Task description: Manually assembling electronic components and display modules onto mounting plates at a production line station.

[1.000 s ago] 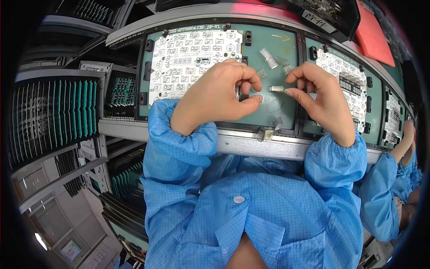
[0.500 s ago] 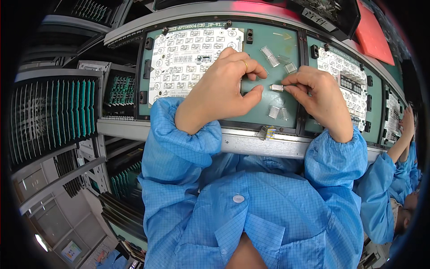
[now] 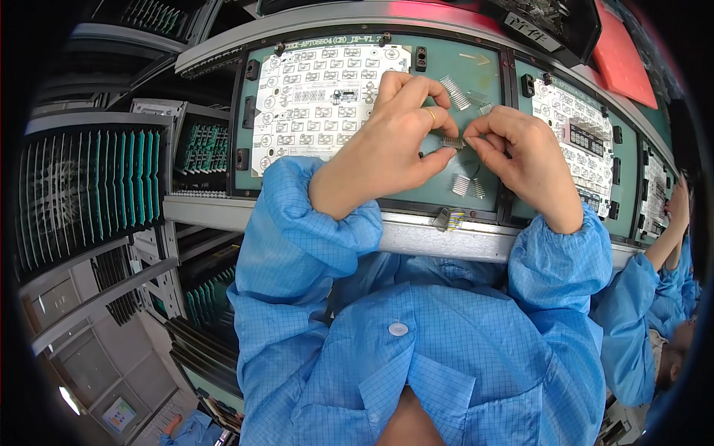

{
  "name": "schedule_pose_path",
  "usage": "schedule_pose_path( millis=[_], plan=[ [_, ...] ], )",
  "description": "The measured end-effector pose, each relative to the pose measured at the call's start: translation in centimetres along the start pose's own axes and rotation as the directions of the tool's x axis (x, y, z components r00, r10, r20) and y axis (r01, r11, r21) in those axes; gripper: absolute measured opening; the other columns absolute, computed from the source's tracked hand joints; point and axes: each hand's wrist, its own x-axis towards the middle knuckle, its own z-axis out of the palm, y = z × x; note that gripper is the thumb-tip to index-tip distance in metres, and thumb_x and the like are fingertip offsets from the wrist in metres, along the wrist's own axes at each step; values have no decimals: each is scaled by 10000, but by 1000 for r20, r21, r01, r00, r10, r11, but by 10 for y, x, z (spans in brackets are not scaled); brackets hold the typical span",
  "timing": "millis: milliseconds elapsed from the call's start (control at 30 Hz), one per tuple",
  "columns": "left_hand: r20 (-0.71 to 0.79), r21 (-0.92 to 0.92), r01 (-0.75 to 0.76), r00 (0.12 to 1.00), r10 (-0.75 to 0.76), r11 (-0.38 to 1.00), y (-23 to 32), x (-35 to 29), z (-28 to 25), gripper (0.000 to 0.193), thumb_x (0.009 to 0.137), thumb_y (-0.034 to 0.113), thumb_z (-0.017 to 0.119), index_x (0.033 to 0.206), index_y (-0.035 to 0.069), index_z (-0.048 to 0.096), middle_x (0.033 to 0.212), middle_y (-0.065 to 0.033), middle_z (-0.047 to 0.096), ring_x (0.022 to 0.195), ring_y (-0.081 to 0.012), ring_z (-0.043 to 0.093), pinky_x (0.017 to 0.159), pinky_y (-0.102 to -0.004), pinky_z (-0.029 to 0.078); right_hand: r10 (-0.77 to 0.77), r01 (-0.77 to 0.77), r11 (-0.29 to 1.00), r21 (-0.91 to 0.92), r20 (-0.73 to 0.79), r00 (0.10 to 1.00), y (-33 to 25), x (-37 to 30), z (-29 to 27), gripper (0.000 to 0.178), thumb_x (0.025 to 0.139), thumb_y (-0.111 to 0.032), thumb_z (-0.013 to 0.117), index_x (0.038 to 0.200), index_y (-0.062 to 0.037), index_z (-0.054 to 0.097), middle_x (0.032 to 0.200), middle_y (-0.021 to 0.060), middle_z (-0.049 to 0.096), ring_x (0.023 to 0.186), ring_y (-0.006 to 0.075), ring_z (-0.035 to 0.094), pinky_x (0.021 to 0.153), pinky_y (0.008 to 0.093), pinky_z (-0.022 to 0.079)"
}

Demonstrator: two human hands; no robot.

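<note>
A short strip of small parts with fine metal wire legs (image 3: 451,142) is held between my two hands, above the green board carrier (image 3: 439,189). My left hand (image 3: 405,134) has its thumb and index finger closed about the strip's left part. At the right end my right hand (image 3: 526,156) pinches with thumb and forefinger. Under and left of my left hand lies a white circuit board (image 3: 312,97) with printed outlines and a few small parts fitted near its middle. More wire-legged strips lie beyond my fingers (image 3: 455,93) and nearer me (image 3: 460,184).
A small bunch of parts with coloured bands (image 3: 450,218) rests on the metal front rail (image 3: 416,239). To the right sits another white board (image 3: 547,111) with black parts. Racks of green boards (image 3: 97,193) stand left. A co-worker's hand (image 3: 677,206) is at far right.
My left hand has moved right, and its thumb and index finger have come together at the strip. My right hand stays at the right end. The carrier with its boards has shifted slightly right.
</note>
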Motion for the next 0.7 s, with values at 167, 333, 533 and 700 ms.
schedule_pose_path(
  millis=[167,333,533,700],
  plan=[
    [112,-246,244,968,-223,938,6,-1,-18,241,809,78,766,1030,21,688,1039,-60,616,940,-173,543,869,-311,484,-48,58,997,57,-153,987,-6,4,-3,97,830,-24,709,927,-28,711,788,94,589,634,221,589,571,324,469],
    [319,-653,447,895,-312,612,7,0,-24,254,907,28,686,1141,-35,610,1060,-58,629,921,-87,592,850,-235,510,-153,177,978,110,-199,968,-10,3,-3,160,819,21,723,973,-20,723,809,63,569,681,163,564,584,278,447],
    [331,-752,434,899,-285,496,2,-3,-21,256,950,32,643,1188,-40,581,1096,-61,628,1019,-100,608,889,-237,513,-204,233,966,115,-218,955,-11,5,-3,174,820,49,713,984,-10,726,834,54,566,743,146,564,612,262,446],
    [351,-754,444,895,-275,484,2,-3,-23,258,973,70,618,1203,-41,579,1101,-57,627,1029,-104,599,903,-249,501,-221,246,963,107,-207,953,-11,6,-2,186,812,56,712,986,-10,726,830,61,564,757,165,573,626,271,456]
  ],
)
